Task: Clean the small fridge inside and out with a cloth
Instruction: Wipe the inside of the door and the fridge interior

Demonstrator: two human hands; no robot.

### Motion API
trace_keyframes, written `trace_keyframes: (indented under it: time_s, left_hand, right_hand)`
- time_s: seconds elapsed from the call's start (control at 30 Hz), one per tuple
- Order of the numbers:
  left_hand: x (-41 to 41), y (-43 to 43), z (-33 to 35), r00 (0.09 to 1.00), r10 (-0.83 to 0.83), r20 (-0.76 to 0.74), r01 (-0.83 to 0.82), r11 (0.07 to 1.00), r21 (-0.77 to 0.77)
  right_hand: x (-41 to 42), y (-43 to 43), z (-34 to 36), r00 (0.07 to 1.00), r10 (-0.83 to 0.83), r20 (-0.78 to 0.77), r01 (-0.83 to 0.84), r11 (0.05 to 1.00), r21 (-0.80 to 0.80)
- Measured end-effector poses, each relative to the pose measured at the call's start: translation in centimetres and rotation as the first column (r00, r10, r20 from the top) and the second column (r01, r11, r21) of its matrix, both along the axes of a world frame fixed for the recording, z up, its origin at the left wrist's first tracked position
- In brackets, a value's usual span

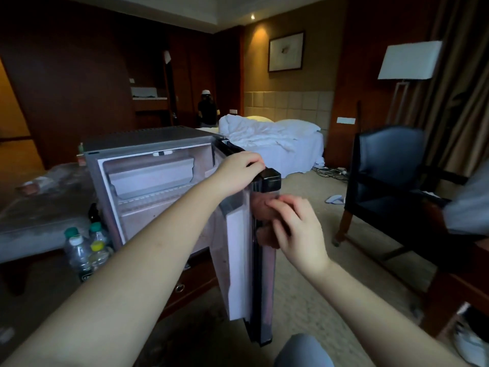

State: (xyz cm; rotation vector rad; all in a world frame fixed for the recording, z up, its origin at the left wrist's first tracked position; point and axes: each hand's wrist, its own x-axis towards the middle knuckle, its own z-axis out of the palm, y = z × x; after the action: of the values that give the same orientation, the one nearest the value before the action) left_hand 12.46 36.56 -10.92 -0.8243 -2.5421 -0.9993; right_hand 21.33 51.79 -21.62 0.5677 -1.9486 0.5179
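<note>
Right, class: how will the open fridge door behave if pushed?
The door looks stiff but would probably swing easily. The left hand gripping its top edge likely steadies it. Its glossy outer face may be slippery.

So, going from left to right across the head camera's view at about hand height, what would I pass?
Plastic bottles → freezer compartment → left hand, gripping the top of the fridge door → right hand → black armchair.
</note>
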Motion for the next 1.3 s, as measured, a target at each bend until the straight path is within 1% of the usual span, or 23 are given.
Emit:
trace_keyframes:
  time_s: [0.1,0.17,0.2,0.27,0.33,0.43,0.53,0.63,0.67,0.73,0.8,0.83,0.9,0.97,1.07,1.13,1.17,1.23,1.3]
  left_hand:
    - [0.2,0.3,-0.8,0.999,-0.035,-0.006,0.036,0.998,0.059]
    - [0.2,0.2,-1.3,0.999,-0.045,-0.005,0.045,0.991,0.123]
    - [0.3,0.2,-1.4,0.999,-0.043,-0.015,0.044,0.991,0.124]
    - [0.3,0.2,-1.3,0.998,-0.04,-0.04,0.043,0.995,0.086]
    - [0.3,0.2,-1.1,0.997,-0.056,-0.044,0.06,0.995,0.08]
    - [0.6,0.1,-1.1,0.997,-0.079,-0.022,0.081,0.99,0.119]
    - [0.7,0.0,-1.4,0.997,-0.074,-0.022,0.077,0.988,0.134]
    - [0.6,-0.2,-0.9,0.997,-0.044,-0.057,0.047,0.997,0.062]
    - [0.6,-0.3,-0.9,0.997,-0.039,-0.074,0.042,0.998,0.036]
    - [0.8,-0.7,-1.0,0.99,-0.036,-0.135,0.037,0.999,0.008]
    - [1.2,-1.3,-1.7,0.982,-0.028,-0.186,0.034,0.999,0.029]
    - [1.6,-1.6,-2.1,0.981,-0.02,-0.194,0.031,0.998,0.058]
    - [2.2,-2.2,-2.5,0.982,0.011,-0.187,0.012,0.993,0.121]
    - [2.8,-3.0,-2.5,0.984,0.037,-0.176,-0.01,0.988,0.151]
    - [3.4,-4.8,-2.4,0.984,0.057,-0.169,-0.04,0.994,0.103]
    - [3.5,-6.1,-2.2,0.984,0.079,-0.159,-0.07,0.995,0.067]
    - [3.6,-6.7,-2.1,0.984,0.085,-0.157,-0.077,0.995,0.062]
    - [3.7,-7.5,-1.9,0.982,0.08,-0.169,-0.071,0.996,0.055]
    - [3.7,-7.6,-2.0,0.985,0.086,-0.152,-0.073,0.993,0.089]
  right_hand:
    - [0.3,0.3,-3.0,0.999,-0.037,0.032,0.036,0.998,0.044]
    - [0.4,0.3,-2.9,0.998,-0.047,0.038,0.042,0.993,0.113]
    - [0.4,0.0,-2.1,0.998,-0.051,0.029,0.047,0.993,0.112]
    - [0.2,-0.9,0.5,0.997,-0.072,-0.015,0.072,0.996,0.046]
    - [-0.3,-1.8,2.9,0.994,-0.093,-0.057,0.093,0.996,-0.015]
    - [-0.8,-1.9,2.7,0.992,-0.082,-0.099,0.082,0.997,-0.005]
    - [-0.5,-0.6,-1.2,0.999,-0.033,-0.032,0.035,0.998,0.058]
    - [0.2,0.5,-2.8,1.0,-0.007,0.03,0.002,0.986,0.164]
    - [0.1,0.6,-2.3,1.0,0.0,0.029,-0.004,0.989,0.15]
    - [-0.1,0.5,-0.2,1.0,0.001,0.006,-0.001,1.0,0.028]
    - [-0.3,0.1,2.3,1.0,-0.002,-0.021,0.001,0.997,-0.077]
    - [-0.3,-0.3,3.0,1.0,0.002,-0.031,-0.004,0.997,-0.074]
    - [-0.4,-1.2,2.9,0.998,0.04,-0.04,-0.04,0.999,0.004]
    - [-0.6,-1.8,1.2,0.995,0.1,0.004,-0.1,0.989,0.112]
    - [-0.8,-1.5,-1.6,0.974,0.166,0.156,-0.202,0.945,0.256]
    - [-0.8,-1.4,-1.2,0.967,0.179,0.179,-0.224,0.933,0.28]
    - [-0.9,-1.6,-0.2,0.973,0.176,0.148,-0.21,0.945,0.252]
    - [-1.0,-2.5,3.1,0.987,0.151,0.051,-0.156,0.981,0.113]
    - [-1.0,-3.7,6.2,0.987,0.156,-0.025,-0.156,0.988,0.0]
